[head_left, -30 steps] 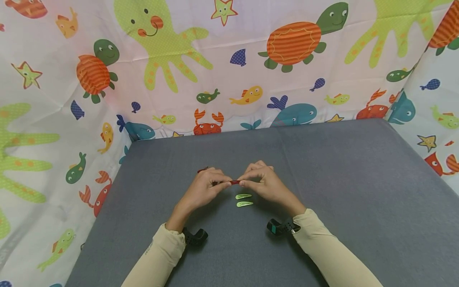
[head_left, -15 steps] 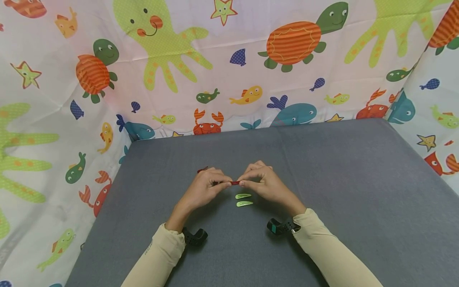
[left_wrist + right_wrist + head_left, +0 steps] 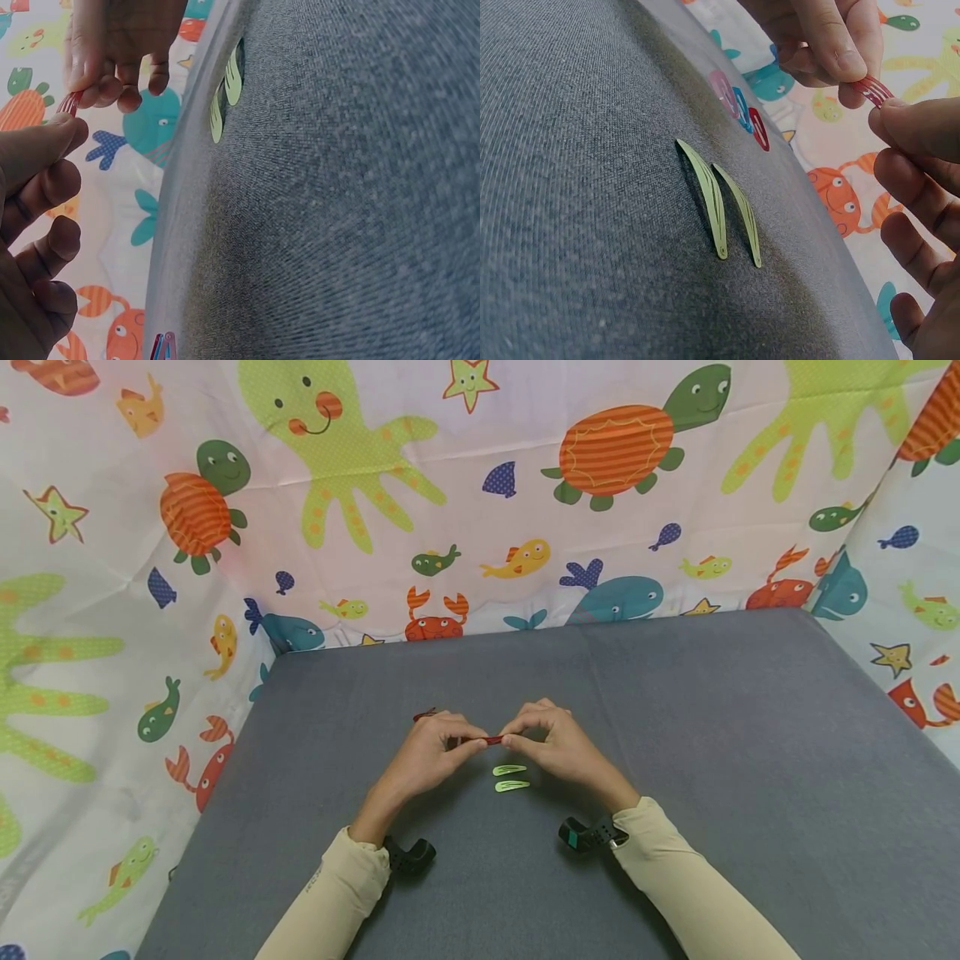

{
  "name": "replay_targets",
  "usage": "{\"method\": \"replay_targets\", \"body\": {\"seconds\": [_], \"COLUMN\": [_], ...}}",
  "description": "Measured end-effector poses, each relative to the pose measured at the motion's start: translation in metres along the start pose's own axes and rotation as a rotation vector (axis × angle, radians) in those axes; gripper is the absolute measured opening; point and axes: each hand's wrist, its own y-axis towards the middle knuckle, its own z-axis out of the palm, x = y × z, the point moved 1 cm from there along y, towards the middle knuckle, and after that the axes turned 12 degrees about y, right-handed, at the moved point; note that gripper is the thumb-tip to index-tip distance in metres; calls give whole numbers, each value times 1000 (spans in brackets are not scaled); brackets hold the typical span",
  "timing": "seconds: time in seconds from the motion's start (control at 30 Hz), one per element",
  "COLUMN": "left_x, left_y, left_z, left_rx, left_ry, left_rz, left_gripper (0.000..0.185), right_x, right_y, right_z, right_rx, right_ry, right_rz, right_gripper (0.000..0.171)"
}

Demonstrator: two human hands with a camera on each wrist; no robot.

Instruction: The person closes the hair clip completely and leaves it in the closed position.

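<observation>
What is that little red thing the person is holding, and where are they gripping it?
A red hair clip, pinched at its two ends: the left hand holds one end, the right hand the other, above the grey table.

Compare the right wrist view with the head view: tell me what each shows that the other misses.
Only the right wrist view shows the pink, blue and red snap hair clips lying beyond the green pair.

Only the head view shows both cream sleeves and the black wrist cameras.

Both show two green snap hair clips on the grey cloth table, and both hands pinching a red snap hair clip.
</observation>
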Motion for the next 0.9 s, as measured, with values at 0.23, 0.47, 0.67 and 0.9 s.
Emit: {"method": "replay_targets", "body": {"seconds": [0.23, 0.47, 0.67, 0.9], "left_x": [0, -2, -2, -2], "left_y": [0, -1, -2, -1], "left_z": [0, 1, 4, 6], "left_rx": [-4, -28, -84, -163], "left_ry": [13, 30, 63, 134], "left_rz": [-1, 12, 20, 72], "left_gripper": [11, 20, 29, 24], "right_x": [-1, -5, -4, -2], "right_y": [0, 1, 1, 0], "right_z": [0, 0, 0, 1], "right_rx": [-4, -28, -54, -42], "right_ry": [-2, 32, 42, 47], "right_rz": [35, 79, 95, 109], "right_gripper": [5, 6, 7, 10]}}
